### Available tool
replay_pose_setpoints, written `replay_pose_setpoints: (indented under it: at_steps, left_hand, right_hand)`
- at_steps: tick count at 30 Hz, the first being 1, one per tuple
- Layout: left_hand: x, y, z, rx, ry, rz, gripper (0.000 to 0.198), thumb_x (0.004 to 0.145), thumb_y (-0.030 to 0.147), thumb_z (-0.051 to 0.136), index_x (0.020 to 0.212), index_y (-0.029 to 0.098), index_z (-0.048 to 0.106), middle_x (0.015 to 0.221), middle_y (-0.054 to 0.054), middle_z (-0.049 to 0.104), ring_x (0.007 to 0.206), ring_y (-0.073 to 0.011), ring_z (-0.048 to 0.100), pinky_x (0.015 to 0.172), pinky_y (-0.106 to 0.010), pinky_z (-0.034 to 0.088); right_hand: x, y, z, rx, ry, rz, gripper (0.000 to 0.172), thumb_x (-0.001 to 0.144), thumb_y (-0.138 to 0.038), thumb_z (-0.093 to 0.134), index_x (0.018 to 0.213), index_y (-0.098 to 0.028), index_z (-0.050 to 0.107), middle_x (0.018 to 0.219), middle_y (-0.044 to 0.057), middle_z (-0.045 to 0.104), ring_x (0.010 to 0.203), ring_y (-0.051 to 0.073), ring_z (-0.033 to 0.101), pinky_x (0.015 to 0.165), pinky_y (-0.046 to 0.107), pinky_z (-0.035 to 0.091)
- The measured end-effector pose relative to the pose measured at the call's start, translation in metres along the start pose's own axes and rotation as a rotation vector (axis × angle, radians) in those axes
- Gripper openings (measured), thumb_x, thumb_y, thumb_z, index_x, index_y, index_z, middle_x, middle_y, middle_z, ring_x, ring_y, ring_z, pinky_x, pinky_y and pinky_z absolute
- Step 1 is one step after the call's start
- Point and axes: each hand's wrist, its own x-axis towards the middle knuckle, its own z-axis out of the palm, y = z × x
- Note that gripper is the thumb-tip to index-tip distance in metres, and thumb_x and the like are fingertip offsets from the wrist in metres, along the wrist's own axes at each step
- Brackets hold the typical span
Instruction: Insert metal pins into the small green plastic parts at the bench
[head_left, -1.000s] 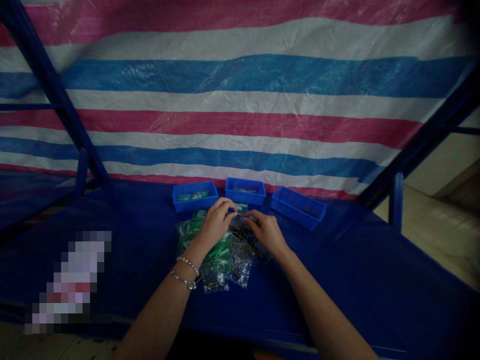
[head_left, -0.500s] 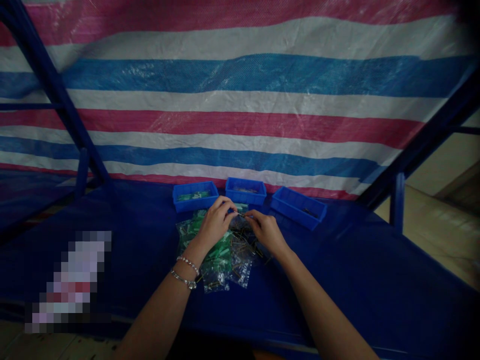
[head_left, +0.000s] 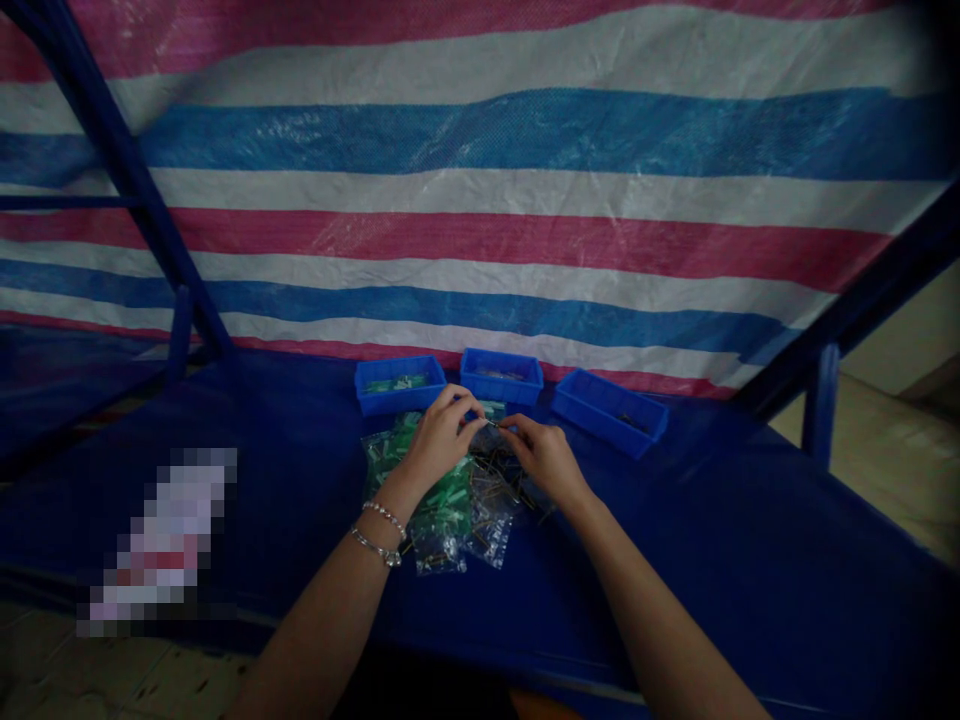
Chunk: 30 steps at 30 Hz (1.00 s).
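My left hand (head_left: pixel 442 437) and my right hand (head_left: pixel 546 455) meet above a pile on the table. Between their fingertips runs a small thin rod-like piece (head_left: pixel 491 423), pinched at its left end by my left hand and at its right end by my right. Its exact kind is too small to tell. Beneath lie clear plastic bags (head_left: pixel 441 553) and green strips or packets (head_left: pixel 448 497). Several dark and brass-coloured thin pieces (head_left: pixel 495 465) are scattered under my right hand. Part of the pile is hidden by my left hand and wrist.
Three blue bins stand behind the pile: a left bin (head_left: pixel 397 403) with greenish pieces, a middle bin (head_left: pixel 501 392) and a right bin (head_left: pixel 611 425) with a few dark pieces. A blurred pale item (head_left: pixel 169 535) lies left on the blue table (head_left: pixel 675 580). A striped tarp (head_left: pixel 487 235) hangs behind.
The view has shifted slightly, so everything sits a little further right and most things a little higher. My fingertips are slightly further apart, with more of the thin piece showing.
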Motion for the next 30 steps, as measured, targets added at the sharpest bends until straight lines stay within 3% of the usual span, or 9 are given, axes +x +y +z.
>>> replay_pose_setpoints:
  at_steps: [3, 8, 13, 18, 24, 30]
  left_hand:
    - [-0.0001, -0.0004, 0.0001, -0.006, 0.005, 0.004, 0.005, 0.078, 0.019, 0.049, 0.078, 0.017, 0.053, 0.089, -0.003, 0.048, 0.072, -0.0112, 0.051, 0.069, -0.027, 0.045]
    - [0.0003, -0.0018, -0.0009, 0.022, 0.018, 0.007, 0.005, 0.077, 0.02, 0.05, 0.078, 0.017, 0.054, 0.088, -0.003, 0.048, 0.069, -0.0102, 0.049, 0.068, -0.027, 0.044]
    - [-0.0001, -0.001, -0.0009, 0.014, -0.002, -0.003, 0.005, 0.078, 0.02, 0.05, 0.078, 0.016, 0.054, 0.091, -0.003, 0.048, 0.068, -0.0095, 0.05, 0.067, -0.026, 0.044]
    - [-0.0006, -0.0018, -0.0002, 0.045, 0.007, -0.01, 0.006, 0.078, 0.021, 0.049, 0.078, 0.016, 0.053, 0.09, -0.004, 0.048, 0.069, -0.0106, 0.05, 0.068, -0.027, 0.044]
    - [-0.0011, -0.0034, 0.0016, 0.051, -0.004, -0.007, 0.006, 0.078, 0.02, 0.049, 0.079, 0.016, 0.053, 0.091, -0.004, 0.048, 0.07, -0.0108, 0.051, 0.068, -0.027, 0.044]
    - [-0.0005, -0.0028, 0.0007, 0.055, 0.009, -0.009, 0.006, 0.079, 0.02, 0.048, 0.077, 0.017, 0.053, 0.089, -0.003, 0.049, 0.074, -0.0118, 0.051, 0.068, -0.027, 0.044]
  right_hand:
    - [-0.0005, -0.0011, -0.0009, -0.016, -0.027, -0.003, 0.022, 0.081, -0.031, 0.042, 0.09, -0.021, 0.06, 0.063, 0.001, 0.062, 0.048, 0.012, 0.051, 0.049, 0.021, 0.032]
    - [0.0, -0.0024, -0.0036, 0.008, 0.037, 0.0, 0.024, 0.082, -0.033, 0.041, 0.09, -0.02, 0.06, 0.066, 0.002, 0.063, 0.052, 0.013, 0.053, 0.05, 0.021, 0.033]
    - [-0.0002, -0.002, -0.0025, -0.036, -0.039, -0.012, 0.022, 0.082, -0.03, 0.042, 0.09, -0.021, 0.06, 0.064, 0.002, 0.063, 0.05, 0.013, 0.053, 0.051, 0.021, 0.033]
    - [-0.0003, -0.0017, -0.0025, -0.007, 0.024, 0.003, 0.023, 0.082, -0.032, 0.041, 0.09, -0.021, 0.059, 0.066, 0.002, 0.063, 0.052, 0.013, 0.053, 0.05, 0.021, 0.033]
    - [0.0, -0.002, -0.0016, -0.043, -0.081, 0.025, 0.023, 0.081, -0.03, 0.042, 0.091, -0.021, 0.06, 0.066, 0.002, 0.064, 0.053, 0.013, 0.054, 0.051, 0.021, 0.034]
    - [-0.0003, -0.0048, -0.0049, -0.026, -0.02, 0.024, 0.024, 0.082, -0.031, 0.04, 0.091, -0.02, 0.06, 0.065, 0.002, 0.063, 0.053, 0.013, 0.053, 0.05, 0.021, 0.033]
